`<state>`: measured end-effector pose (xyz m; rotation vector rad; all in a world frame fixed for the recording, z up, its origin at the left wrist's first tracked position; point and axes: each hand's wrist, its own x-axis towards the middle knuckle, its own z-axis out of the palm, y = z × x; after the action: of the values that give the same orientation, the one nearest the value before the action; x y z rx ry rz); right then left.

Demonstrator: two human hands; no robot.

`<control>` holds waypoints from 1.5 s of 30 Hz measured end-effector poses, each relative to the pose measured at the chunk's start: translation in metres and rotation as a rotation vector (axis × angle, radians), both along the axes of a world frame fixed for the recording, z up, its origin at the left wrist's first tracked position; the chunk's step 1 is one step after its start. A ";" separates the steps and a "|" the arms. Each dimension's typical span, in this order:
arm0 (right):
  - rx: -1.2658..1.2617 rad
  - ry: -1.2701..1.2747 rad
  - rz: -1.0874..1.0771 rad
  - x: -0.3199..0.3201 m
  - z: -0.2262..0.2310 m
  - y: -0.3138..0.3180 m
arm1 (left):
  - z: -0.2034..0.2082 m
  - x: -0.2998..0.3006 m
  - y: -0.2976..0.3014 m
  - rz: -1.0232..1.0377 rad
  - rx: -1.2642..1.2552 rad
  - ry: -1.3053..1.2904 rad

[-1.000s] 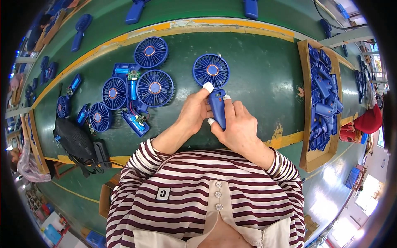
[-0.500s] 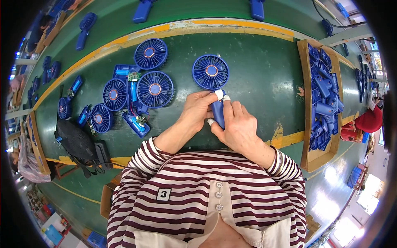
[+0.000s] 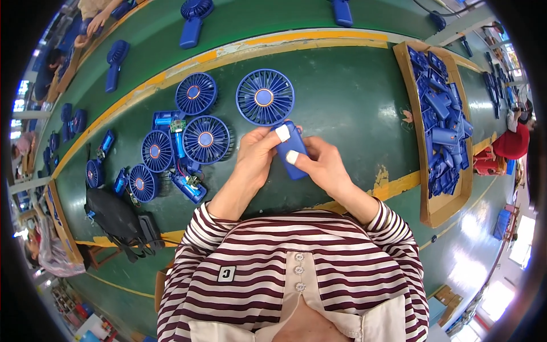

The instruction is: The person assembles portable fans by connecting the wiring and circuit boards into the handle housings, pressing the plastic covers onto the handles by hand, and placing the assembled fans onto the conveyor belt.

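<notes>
Both hands hold a blue handheld fan [image 3: 292, 153] above the green bench. Its round grille with an orange-ringed centre points away from me, and its handle slants toward me. My left hand [image 3: 254, 158] is closed on the neck end, with its white-wrapped thumb across the handle. My right hand [image 3: 326, 166] is closed around the handle's lower part, its white-tipped thumb pressing on the face. Fingers beneath the handle are hidden. Left of the hands lie several fan heads [image 3: 206, 140] with opened handles, where blue batteries [image 3: 180, 142] and green circuit boards [image 3: 178, 125] show.
A cardboard box [image 3: 441, 212] of blue handle shells [image 3: 441, 135] stands at the right. A black bag [image 3: 114, 215] lies at the bench's left. Beyond the yellow edge, more fans [image 3: 191, 33] lie on a green surface. At far upper left, another person's hand [image 3: 99, 23] shows.
The fan's handle has turned more face-up. My right hand has moved from the handle's upper part to lower down, thumb on its face. The view has shifted slightly.
</notes>
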<state>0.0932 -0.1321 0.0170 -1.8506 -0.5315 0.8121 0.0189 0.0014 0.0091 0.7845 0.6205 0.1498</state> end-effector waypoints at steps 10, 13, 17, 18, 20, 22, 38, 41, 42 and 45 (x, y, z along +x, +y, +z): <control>0.048 0.396 0.005 -0.005 0.014 0.016 | -0.007 -0.003 -0.004 -0.041 -0.006 -0.214; 0.085 0.369 -0.004 -0.007 0.011 0.014 | -0.003 -0.005 -0.005 -0.059 -0.010 -0.213; 0.120 0.371 -0.003 -0.007 0.012 0.010 | 0.001 -0.009 -0.009 -0.111 0.054 -0.262; 0.115 0.358 -0.004 -0.008 0.013 0.010 | 0.000 -0.010 -0.010 -0.105 0.053 -0.257; 0.111 0.346 0.002 -0.007 0.013 0.011 | -0.001 -0.008 -0.012 -0.091 0.056 -0.251; 0.082 0.348 -0.006 -0.007 0.013 0.012 | -0.004 -0.007 -0.014 -0.029 0.014 -0.279; 0.191 0.126 -0.069 0.093 0.020 0.056 | -0.036 0.000 -0.008 0.021 0.584 -0.185; -0.133 -0.757 -0.166 0.167 0.001 0.098 | -0.039 -0.001 -0.020 0.012 0.892 -0.193; -0.212 -0.861 -0.186 0.195 -0.004 0.112 | -0.040 0.000 -0.022 0.009 0.911 -0.199; -0.296 -1.049 -0.172 0.246 -0.021 0.147 | -0.045 0.004 -0.021 0.051 0.924 -0.189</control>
<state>0.3393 0.0151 -0.0038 -2.4887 -0.8980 -0.2886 0.0230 -0.0195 -0.0358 1.6215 0.3706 0.5747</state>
